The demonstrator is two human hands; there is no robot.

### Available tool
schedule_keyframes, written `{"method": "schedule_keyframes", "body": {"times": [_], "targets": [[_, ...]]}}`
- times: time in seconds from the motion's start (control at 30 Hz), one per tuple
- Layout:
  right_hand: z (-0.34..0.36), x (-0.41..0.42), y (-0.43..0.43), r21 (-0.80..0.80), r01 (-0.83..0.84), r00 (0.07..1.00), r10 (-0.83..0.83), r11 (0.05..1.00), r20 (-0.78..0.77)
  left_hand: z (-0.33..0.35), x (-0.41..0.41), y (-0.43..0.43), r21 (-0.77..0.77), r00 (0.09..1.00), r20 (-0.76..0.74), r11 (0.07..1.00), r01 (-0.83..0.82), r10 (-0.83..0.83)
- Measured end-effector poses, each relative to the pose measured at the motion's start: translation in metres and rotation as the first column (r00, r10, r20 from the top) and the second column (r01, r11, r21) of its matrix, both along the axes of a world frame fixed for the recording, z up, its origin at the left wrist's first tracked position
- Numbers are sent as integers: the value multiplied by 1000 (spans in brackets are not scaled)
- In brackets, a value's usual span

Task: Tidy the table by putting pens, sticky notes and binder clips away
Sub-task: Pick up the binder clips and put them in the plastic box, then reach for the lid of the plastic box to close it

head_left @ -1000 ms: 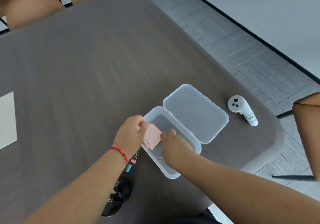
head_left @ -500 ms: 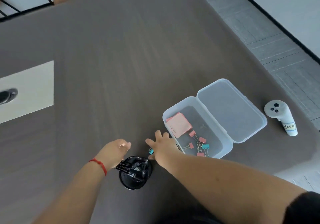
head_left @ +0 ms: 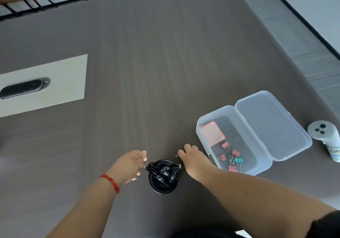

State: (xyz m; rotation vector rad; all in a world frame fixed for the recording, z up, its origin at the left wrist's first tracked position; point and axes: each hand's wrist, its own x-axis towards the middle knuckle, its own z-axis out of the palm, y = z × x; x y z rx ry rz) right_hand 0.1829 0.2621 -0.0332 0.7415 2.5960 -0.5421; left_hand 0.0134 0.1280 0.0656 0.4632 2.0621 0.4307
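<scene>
Fingers of the left hand (head_left: 129, 165) curl loosely inward with gaps between them, their tips just beside the rim of the black pen cup (head_left: 163, 178) but clamped on nothing that can be made out. On the cup's other side the right hand (head_left: 193, 159) lies low over the table (head_left: 147, 63), knuckles up; whether its fingers pinch anything cannot be told, though a tiny glinting speck shows just off the fingertips. A red string bracelet (head_left: 111, 181) circles the left wrist. Between the two hands the cup holds a bunch of black pens (head_left: 161, 170), leaning together. To the right, near the right forearm, a clear plastic box (head_left: 200, 127) sits open, its hinged lid (head_left: 272, 125) laid flat on the table beyond it. Inside the box a pink pad of sticky notes (head_left: 213, 133) rests at the far end, and binder clips (head_left: 230, 156), mostly pink with one teal, are scattered at the near end. A white handheld controller (head_left: 325, 136) lies at the table's right edge, well apart from the hands. A pale panel with a dark slot (head_left: 44, 85) is set into the tabletop at far left.
</scene>
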Motion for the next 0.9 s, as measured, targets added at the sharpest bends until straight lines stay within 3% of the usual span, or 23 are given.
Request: {"method": "schedule_keyframes", "body": {"times": [0.07, 0.23, 0.37, 0.47, 0.53, 0.6, 0.7, 0.8, 0.9], "targets": [[11, -1, -3, -22, 73, 997, -73, 997, -23, 6, -1, 0, 7, 1000, -6, 1000, 2, -2], [75, 23, 8, -29, 227, 939, -227, 973, -259, 18, -4, 5, -52, 1000, 3, 998, 28, -28], [81, 78, 48, 19, 410, 900, -401, 912, -171, 26, 5, 14, -151, 988, 99, 980, 132, -118], [57, 111, 63, -8, 359, 933, -359, 933, 39, 26, 15, 20, -193, 968, 182, 959, 206, -172], [48, 121, 65, -28, 270, 960, -266, 963, 83, 23, 21, 24, -207, 971, 182, 959, 193, -156], [54, 128, 61, -25, 317, 946, -314, 948, 77, 21, 25, 29, -219, 975, 161, 958, 188, -154], [66, 139, 58, 48, 342, 940, -342, 938, -15, 21, 30, 36, -233, 980, 124, 955, 182, -157], [76, 154, 60, -30, 541, 818, -534, 840, -212, 22, 36, 47, -240, 977, 87, 948, 211, -196], [83, 164, 63, -70, 578, 773, -573, 813, -273, 27, 43, 65, -288, 951, 30, 908, 303, -308]]}}
